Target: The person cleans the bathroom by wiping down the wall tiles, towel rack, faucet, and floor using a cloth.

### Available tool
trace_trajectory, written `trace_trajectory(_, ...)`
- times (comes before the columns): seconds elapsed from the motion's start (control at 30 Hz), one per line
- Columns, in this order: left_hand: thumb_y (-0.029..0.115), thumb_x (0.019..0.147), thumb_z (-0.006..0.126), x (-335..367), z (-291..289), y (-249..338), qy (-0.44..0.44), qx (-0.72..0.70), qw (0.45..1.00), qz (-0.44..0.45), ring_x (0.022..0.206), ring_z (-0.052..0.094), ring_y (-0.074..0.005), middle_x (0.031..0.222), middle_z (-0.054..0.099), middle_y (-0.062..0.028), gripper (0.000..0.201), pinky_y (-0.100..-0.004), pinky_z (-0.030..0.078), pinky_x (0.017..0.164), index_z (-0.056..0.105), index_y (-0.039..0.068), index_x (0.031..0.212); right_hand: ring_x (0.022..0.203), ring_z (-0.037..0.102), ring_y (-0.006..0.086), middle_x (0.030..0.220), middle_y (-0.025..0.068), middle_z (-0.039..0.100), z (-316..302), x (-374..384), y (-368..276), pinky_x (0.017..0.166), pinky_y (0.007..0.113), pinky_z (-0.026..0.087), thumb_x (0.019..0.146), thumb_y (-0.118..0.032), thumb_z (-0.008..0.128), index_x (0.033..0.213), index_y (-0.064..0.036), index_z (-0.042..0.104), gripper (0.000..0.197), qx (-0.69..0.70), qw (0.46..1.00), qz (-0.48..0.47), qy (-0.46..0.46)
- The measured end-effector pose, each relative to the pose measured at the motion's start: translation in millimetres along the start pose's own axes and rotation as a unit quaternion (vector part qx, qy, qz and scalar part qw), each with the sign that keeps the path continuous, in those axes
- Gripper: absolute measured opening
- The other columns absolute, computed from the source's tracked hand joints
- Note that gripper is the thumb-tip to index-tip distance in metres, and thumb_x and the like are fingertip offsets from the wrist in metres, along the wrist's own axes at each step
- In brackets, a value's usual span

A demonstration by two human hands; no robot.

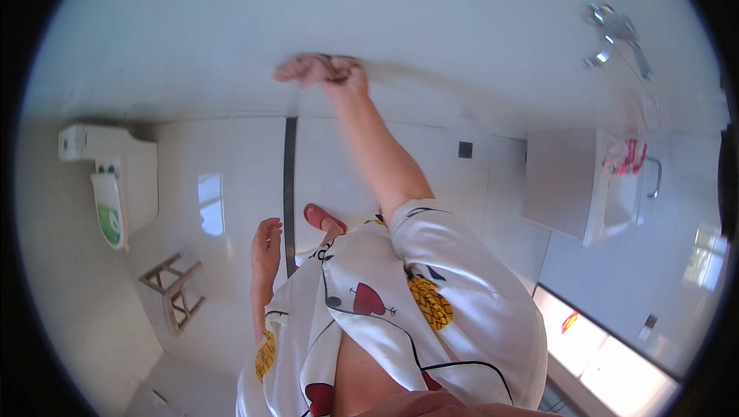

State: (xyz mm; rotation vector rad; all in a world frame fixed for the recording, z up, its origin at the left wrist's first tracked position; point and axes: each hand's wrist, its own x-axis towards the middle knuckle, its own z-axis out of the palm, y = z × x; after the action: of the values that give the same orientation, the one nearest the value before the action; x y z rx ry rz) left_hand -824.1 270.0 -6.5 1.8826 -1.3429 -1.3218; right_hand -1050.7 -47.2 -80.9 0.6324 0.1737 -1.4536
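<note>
My right arm reaches forward to the white wall (431, 17). At its end my right hand (351, 80) is closed on a crumpled brownish-pink cloth (306, 69), which lies against the wall surface. Slight blur softens the cloth and hand. My left hand (266, 241) hangs at my left side, holding nothing, with its fingers loosely stretched and a little apart. Below it is the pale glossy floor (246, 155).
A white toilet (142, 178) and a wooden stool (173, 288) stand left. A dark strip (290, 175) crosses the floor; a square drain (465, 149) lies to its right. Farther right are a sink cabinet (560, 178), a pink-white cloth (625, 156) and a chrome tap (616, 32).
</note>
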Motion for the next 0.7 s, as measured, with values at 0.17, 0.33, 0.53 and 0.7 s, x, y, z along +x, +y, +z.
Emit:
trace_trajectory(0.17, 0.011, 0.092, 0.047, 25, 53, 74, -0.064, 0.033, 0.997, 0.022, 0.089, 0.059, -0.0165, 0.1, 0.062, -0.0095, 0.022, -0.0281, 0.046, 0.077, 0.056, 0.002, 0.11, 0.054, 0.046, 0.0237, 0.052, 0.0072, 0.038, -20, -86, -247, 0.057, 0.045, 0.049, 0.075, -0.022, 0.042, 0.056, -0.0126, 0.036, 0.022, -0.236, 0.918, -0.314, 0.057)
trace_trajectory(0.33, 0.009, 0.091, 0.048, 9, 118, 98, -0.093, 0.007, 0.996, 0.015, 0.092, 0.06, -0.0182, 0.1, 0.062, -0.0102, 0.021, -0.0281, 0.047, 0.077, 0.055, 0.002, 0.109, 0.075, 0.053, 0.0213, 0.086, 0.0036, 0.052, -14, -162, -453, 0.061, 0.042, 0.048, 0.091, -0.037, 0.04, 0.086, -0.0148, 0.051, 0.025, -0.235, 0.875, -0.385, 0.178)
trace_trajectory(0.53, 0.014, 0.087, 0.056, 49, 160, 81, -0.086, 0.037, 0.994, 0.053, 0.108, 0.054, -0.0323, 0.117, 0.054, -0.0209, 0.037, -0.0356, 0.048, 0.081, 0.048, 0.003, 0.122, 0.096, 0.051, 0.0326, 0.105, 0.0085, 0.054, -22, -192, -465, 0.087, 0.058, 0.038, 0.088, -0.033, 0.034, 0.094, -0.0057, 0.052, 0.034, -0.252, 0.823, -0.435, 0.266)
trace_trajectory(0.7, 0.02, 0.088, 0.055, 90, 205, 62, -0.064, -0.004, 0.994, 0.091, 0.112, 0.05, -0.0371, 0.122, 0.052, -0.0208, 0.044, -0.0388, 0.042, 0.093, 0.045, 0.005, 0.128, 0.078, 0.052, 0.0264, 0.088, 0.0073, 0.052, -45, -139, -438, 0.072, 0.057, 0.04, 0.083, -0.017, 0.04, 0.091, -0.0116, 0.046, 0.011, -0.237, 0.734, -0.536, 0.345)
